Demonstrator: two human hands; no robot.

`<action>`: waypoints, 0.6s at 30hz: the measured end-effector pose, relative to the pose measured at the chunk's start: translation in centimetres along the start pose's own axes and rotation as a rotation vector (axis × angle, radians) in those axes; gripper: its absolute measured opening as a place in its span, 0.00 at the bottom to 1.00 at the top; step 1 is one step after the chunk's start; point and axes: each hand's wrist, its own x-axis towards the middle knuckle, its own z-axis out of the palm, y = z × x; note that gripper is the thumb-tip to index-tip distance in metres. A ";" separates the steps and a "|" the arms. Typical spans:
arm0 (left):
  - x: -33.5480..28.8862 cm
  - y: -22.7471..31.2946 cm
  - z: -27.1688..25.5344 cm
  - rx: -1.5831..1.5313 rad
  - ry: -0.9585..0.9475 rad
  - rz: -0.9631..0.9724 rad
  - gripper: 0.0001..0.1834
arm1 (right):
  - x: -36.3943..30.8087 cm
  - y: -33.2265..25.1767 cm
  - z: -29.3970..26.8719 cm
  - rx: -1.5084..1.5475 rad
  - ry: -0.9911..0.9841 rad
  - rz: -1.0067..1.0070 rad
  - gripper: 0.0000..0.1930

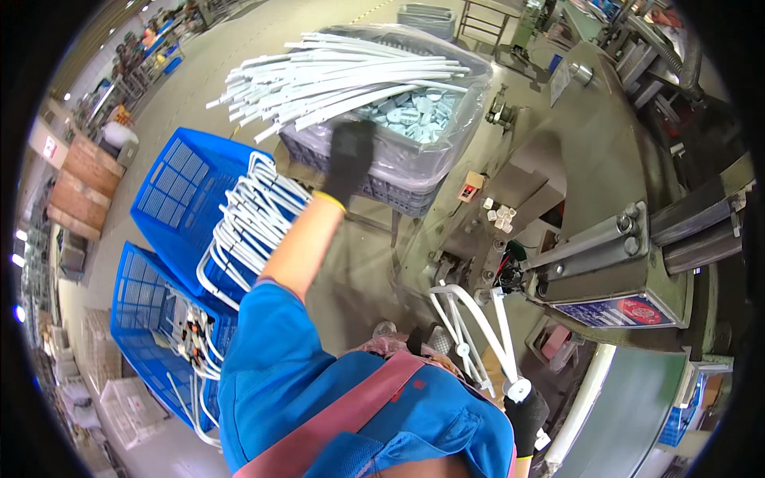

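My left hand [351, 159], in a black glove with a yellow cuff, reaches out over the near edge of a plastic-lined dark crate [398, 191]. It is closest to the bundle of white tubes [335, 80] lying across the crate and the pile of small grey-blue parts [418, 115] inside. Its fingers are blurred, so I cannot tell whether they hold anything. Low on the right, my right hand [527, 414], also black-gloved, is closed on a white tubular frame [486, 334] with bent legs and round white end discs. The frame is beside the machine's working head.
A large press-like machine [629, 231] fills the right side. Small white caps [500, 217] sit on its bed. Blue crates [187, 183] stand at left, holding bent white tube frames [247, 215]. A green surface [625, 406] lies at lower right.
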 end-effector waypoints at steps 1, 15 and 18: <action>1.9 -2.6 -0.7 0.317 0.021 0.021 0.09 | 0.1 -0.2 -0.1 0.004 0.034 -0.012 0.20; 2.9 -5.7 -10.1 0.098 -0.431 -0.022 0.13 | 0.8 -0.5 -1.4 -0.068 0.061 -0.062 0.17; 0.3 -5.3 -18.2 -0.073 -0.530 -0.139 0.17 | 1.1 1.1 -1.3 -0.109 0.006 -0.076 0.15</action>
